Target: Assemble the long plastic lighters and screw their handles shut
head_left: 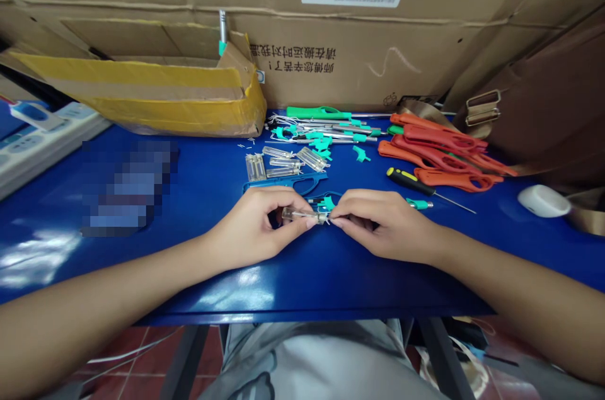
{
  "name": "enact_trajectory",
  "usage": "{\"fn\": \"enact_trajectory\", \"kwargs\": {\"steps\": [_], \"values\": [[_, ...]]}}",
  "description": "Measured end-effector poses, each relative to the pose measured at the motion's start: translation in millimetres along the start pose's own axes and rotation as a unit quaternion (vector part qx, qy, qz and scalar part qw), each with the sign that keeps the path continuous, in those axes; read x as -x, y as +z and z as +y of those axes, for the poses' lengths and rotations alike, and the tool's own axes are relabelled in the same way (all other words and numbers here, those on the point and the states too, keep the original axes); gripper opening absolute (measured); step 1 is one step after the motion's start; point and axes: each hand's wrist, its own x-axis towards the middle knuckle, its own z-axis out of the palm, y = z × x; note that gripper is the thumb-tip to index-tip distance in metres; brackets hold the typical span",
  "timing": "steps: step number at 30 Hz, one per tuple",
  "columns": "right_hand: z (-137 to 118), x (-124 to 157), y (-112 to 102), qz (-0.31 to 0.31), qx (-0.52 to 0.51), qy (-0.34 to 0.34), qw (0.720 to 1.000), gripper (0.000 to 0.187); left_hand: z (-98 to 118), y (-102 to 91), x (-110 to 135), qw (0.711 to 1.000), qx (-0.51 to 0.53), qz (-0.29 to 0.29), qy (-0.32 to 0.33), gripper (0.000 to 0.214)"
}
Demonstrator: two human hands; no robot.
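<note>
My left hand (265,223) pinches a clear lighter fuel tank (297,215) between thumb and fingers, its valve end pointing right. My right hand (378,220) is closed in a pinch close to that valve end; whatever its fingertips hold is too small to make out. Just beyond the hands lies a blue lighter shell (283,184), partly covered by my left hand. A green trigger piece (326,203) shows between the hands. Several more clear fuel tanks (256,167) lie behind the blue shell. By my right wrist a green-collared metal tube (420,204) rests on the table.
Orange lighter shells (439,142) are piled at the right, beside a black-and-yellow screwdriver (411,181) and a white mouse (543,200). Metal lighter rods (340,132) lie at the back. A yellow-taped carton (179,104) and power strip (47,135) stand left, before a large cardboard box (368,60).
</note>
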Motion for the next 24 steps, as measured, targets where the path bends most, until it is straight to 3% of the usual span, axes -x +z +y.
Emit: {"fn": "enact_trajectory", "kwargs": {"steps": [12, 24], "values": [[0.1, -1.2, 2.1, 0.007, -0.015, -0.02, 1.0, 0.014, -2.2, 2.2, 0.0, 1.0, 0.017, -0.009, -0.017, 0.017], [1.8, -0.8, 4.4, 0.005, -0.014, -0.028, 0.999, 0.014, -2.2, 2.7, -1.1, 1.0, 0.014, -0.02, 0.009, 0.015]]}}
